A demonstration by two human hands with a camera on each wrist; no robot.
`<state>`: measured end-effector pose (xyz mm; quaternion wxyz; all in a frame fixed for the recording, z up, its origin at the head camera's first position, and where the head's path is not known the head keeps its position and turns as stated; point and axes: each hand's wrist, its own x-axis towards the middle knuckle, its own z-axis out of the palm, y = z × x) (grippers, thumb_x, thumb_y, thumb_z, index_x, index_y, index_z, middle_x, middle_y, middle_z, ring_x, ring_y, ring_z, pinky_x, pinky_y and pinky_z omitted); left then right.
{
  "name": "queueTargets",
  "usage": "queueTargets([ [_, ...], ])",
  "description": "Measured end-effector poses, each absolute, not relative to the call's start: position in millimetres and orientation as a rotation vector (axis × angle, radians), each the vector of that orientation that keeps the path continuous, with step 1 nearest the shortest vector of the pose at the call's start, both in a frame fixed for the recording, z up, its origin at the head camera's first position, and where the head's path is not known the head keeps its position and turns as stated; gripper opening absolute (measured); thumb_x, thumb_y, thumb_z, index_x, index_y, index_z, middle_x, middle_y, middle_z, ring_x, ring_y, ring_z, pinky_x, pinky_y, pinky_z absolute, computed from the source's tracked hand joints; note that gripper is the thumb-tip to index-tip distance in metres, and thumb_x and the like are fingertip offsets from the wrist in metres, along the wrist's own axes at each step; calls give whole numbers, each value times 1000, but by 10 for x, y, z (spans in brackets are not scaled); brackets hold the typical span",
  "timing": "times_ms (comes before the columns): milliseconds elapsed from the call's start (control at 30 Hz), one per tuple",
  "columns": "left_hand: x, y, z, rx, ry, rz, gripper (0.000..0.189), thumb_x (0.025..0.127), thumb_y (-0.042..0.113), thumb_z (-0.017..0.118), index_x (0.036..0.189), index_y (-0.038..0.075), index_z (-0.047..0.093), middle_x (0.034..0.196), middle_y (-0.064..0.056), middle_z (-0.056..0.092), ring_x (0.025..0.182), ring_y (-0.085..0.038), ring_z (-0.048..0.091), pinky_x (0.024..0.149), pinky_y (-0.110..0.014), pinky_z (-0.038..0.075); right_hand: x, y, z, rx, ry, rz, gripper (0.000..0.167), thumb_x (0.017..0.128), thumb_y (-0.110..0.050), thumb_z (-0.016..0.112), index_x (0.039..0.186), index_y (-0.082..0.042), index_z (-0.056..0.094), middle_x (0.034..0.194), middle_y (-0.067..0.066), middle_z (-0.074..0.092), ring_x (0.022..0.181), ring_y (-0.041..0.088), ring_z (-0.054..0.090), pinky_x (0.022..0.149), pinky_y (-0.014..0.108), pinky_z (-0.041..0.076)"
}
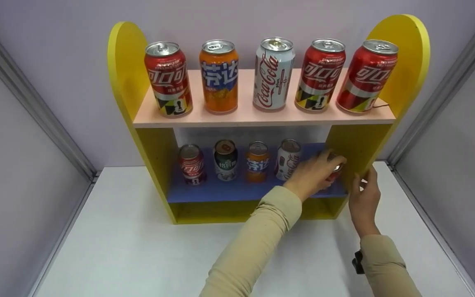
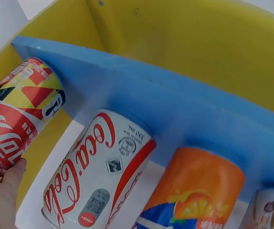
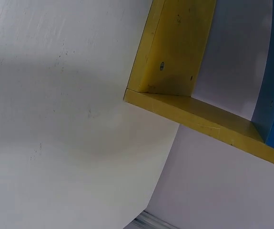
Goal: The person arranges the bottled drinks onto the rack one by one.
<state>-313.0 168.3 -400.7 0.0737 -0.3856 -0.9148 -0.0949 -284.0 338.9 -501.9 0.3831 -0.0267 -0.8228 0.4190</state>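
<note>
My left hand (image 1: 313, 171) holds a red Coca-Cola can (image 2: 22, 114) at the right end of the blue lower shelf (image 1: 221, 192). In the head view the hand covers most of that can; the left wrist view shows it upright beside the yellow side panel. Just left of it stands a white Coca-Cola can (image 2: 98, 171), then an orange Fanta can (image 1: 257, 163). My right hand (image 1: 364, 202) touches the front edge and outer side of the right yellow panel (image 1: 357, 152), its fingers relaxed, with no can in it.
Further left on the lower shelf are a dark green can (image 1: 226, 161) and a red can (image 1: 192, 165). Several larger cans line the pink upper shelf (image 1: 245, 117), among them a white one (image 1: 273, 78). The rack stands on a white table (image 1: 118, 247) between pale walls.
</note>
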Motion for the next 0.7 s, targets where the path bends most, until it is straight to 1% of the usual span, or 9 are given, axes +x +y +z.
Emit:
queueTargets([
  [67, -3153, 1687, -3981, -1131, -2775, -248, 67, 90, 32, 74, 148, 31, 39, 148, 3, 39, 120, -12, 53, 102, -22, 45, -2848, 3374, -5025, -69, -2087, 1072, 40, 104, -10, 50, 142, 1, 44, 117, 25, 59, 106, 28, 59, 80, 13, 40],
  [167, -3186, 1712, -3951, -1091, -2767, -122, 70, 90, 28, 75, 149, 32, 40, 147, 5, 42, 122, -11, 53, 103, -23, 44, -2861, 3359, -5030, -69, -2077, 1076, 40, 104, -9, 50, 142, 1, 44, 117, 25, 59, 107, 27, 58, 80, 12, 40],
  [300, -3214, 1801, -3957, -1001, -2669, 53, 65, 91, 24, 74, 148, 33, 44, 144, 6, 47, 128, -11, 50, 99, -23, 47, -2859, 3376, -5018, -63, -2084, 1078, 41, 104, -11, 50, 143, 1, 42, 120, 24, 59, 110, 28, 57, 82, 12, 40],
  [333, -3222, 1826, -3974, -969, -2638, 75, 61, 92, 25, 73, 147, 33, 46, 144, 6, 48, 128, -11, 49, 97, -22, 49, -2856, 3380, -5015, -67, -2087, 1078, 41, 105, -12, 49, 143, 1, 42, 121, 23, 59, 111, 27, 57, 82, 12, 40],
  [400, -3238, 1869, -4017, -902, -2580, 95, 55, 93, 32, 70, 144, 33, 50, 141, 7, 50, 126, -10, 50, 90, -21, 52, -2851, 3381, -5016, -77, -2091, 1082, 42, 105, -13, 49, 144, 0, 41, 123, 22, 59, 112, 27, 56, 84, 12, 40],
  [467, -3253, 1899, -4069, -835, -2537, 99, 53, 93, 40, 69, 143, 32, 52, 140, 7, 52, 124, -10, 52, 84, -20, 54, -2847, 3377, -5019, -86, -2094, 1089, 42, 105, -13, 49, 144, 0, 41, 124, 22, 58, 113, 27, 56, 84, 13, 41],
  [500, -3262, 1909, -4092, -807, -2525, 111, 54, 92, 44, 68, 142, 32, 52, 139, 8, 53, 123, -10, 52, 84, -19, 55, -2843, 3372, -5020, -87, -2096, 1093, 42, 105, -13, 49, 145, 0, 41, 124, 21, 58, 113, 27, 56, 84, 13, 41],
  [600, -3285, 1909, -4125, -773, -2530, 152, 62, 90, 55, 66, 145, 32, 49, 139, 8, 52, 122, -10, 51, 91, -22, 51, -2839, 3359, -5024, -81, -2102, 1104, 42, 105, -12, 48, 145, 0, 41, 125, 21, 58, 113, 28, 56, 85, 13, 41],
  [700, -3308, 1894, -4100, -820, -2576, 185, 73, 88, 59, 66, 150, 31, 41, 145, 7, 46, 132, -13, 44, 108, -30, 41, -2841, 3365, -5017, -73, -2100, 1107, 42, 105, -11, 48, 145, 0, 41, 126, 21, 58, 113, 27, 55, 85, 13, 41],
])
